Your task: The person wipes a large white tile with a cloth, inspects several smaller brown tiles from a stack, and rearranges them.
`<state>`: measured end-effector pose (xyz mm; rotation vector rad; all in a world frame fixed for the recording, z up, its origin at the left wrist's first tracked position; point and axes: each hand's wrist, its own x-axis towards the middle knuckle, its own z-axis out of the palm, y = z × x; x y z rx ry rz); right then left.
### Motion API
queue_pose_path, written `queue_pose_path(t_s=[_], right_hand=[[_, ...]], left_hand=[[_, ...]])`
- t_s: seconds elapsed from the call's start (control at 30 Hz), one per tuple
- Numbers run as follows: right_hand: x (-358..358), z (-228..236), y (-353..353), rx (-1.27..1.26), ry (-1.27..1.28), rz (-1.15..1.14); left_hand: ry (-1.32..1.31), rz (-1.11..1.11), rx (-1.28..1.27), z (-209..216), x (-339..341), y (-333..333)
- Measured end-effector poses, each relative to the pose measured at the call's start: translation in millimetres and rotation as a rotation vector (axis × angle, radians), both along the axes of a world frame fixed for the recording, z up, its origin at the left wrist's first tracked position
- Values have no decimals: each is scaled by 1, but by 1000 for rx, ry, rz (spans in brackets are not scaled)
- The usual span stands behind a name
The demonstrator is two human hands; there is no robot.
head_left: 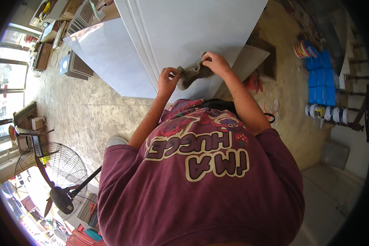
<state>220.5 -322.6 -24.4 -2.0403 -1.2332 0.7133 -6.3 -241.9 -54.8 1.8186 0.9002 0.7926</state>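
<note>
Room ahead over the panel, tight to the right

1 grey-brown cloth (pixel 188 78) spans left hand (pixel 168 80) to right hand (pixel 215 63), blocking a straight pass between the 2. Beyond it, white panel (pixel 197 28) offers bare surface for a hand to cross. Left: 2nd panel (pixel 115 61) juts past the first; then open floor (pixel 86 106) beside the left forearm. Fan (pixel 61 199), cage and pole, bars the near-left corner. Right: pale board (pixel 250 59) and red object (pixel 253 83) obstruct near the right forearm; blue boxes (pixel 322 82) stacked farther out. Torso (pixel 201 201) closes the near side.
</note>
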Motion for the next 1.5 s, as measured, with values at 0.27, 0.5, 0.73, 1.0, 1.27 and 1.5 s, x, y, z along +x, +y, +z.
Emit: queue_pose_path(t_s=[0.27, 0.5, 0.73, 1.0, 1.27, 1.5], right_hand=[[-60, 19, 10, 46, 94, 222], [-74, 13, 4, 2, 78, 281], [-84, 16, 2, -65, 23, 297], [-78, 7, 4, -30, 60, 211], [-42, 8, 5, 213, 307, -198], [-22, 69, 19, 528, 562, -392]], left_hand=[[-75, -122, -115, 15, 2, -16], [-1, -117, -209, 3, -19, -20], [36, -122, -237, 5, -27, -24], [-7, -48, -113, -9, -31, -12], [225, 252, 259, 1, -52, 37], [-10, 313, -29, 57, -40, 93]])
